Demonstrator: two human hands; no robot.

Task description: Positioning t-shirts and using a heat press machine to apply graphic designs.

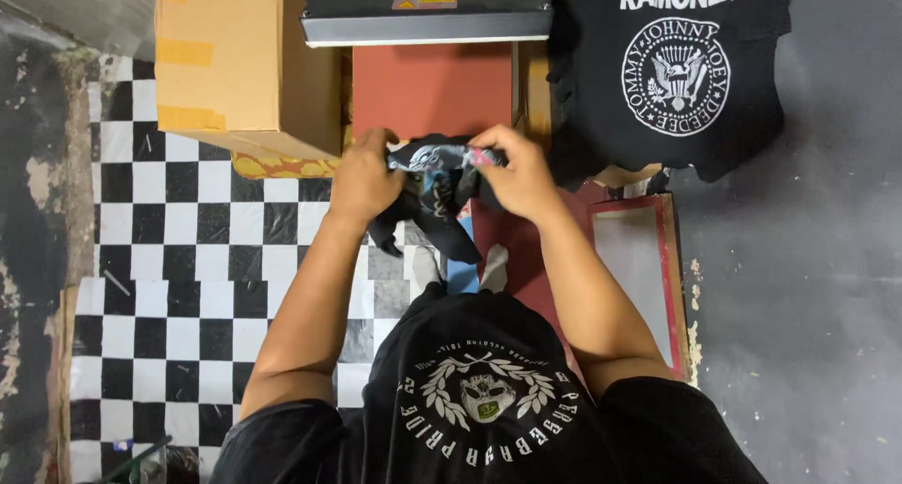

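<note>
Head view, looking straight down. Both hands are closed on a small black fabric garment with a pale blue-grey print, bunched and held up in front of the chest. The left hand pinches its left edge with the fingers curled in; the right hand pinches the right edge near a small reddish patch, which may be a label, though the folds make that uncertain. The garment hangs crumpled between the two grips, its lower part drooping toward the person's torso, and it sits just short of the flat brick-red platen of a heat press, not yet spread on it. The grey metal upper plate of the press stands raised at the far end, so the platen surface is bare. Judgement on progress: early stage; the garment is picked up and being opened out, but laying flat, smoothing and pressing all look undone. To the left of the platen stands a brown cardboard box with tape strips, over a black-and-white chequered floor mat. To the right, a finished-looking black T-shirt with a round white eagle emblem lies spread out, and below it a red-framed rectangular tray with a pale inside rests near the right forearm.
</note>
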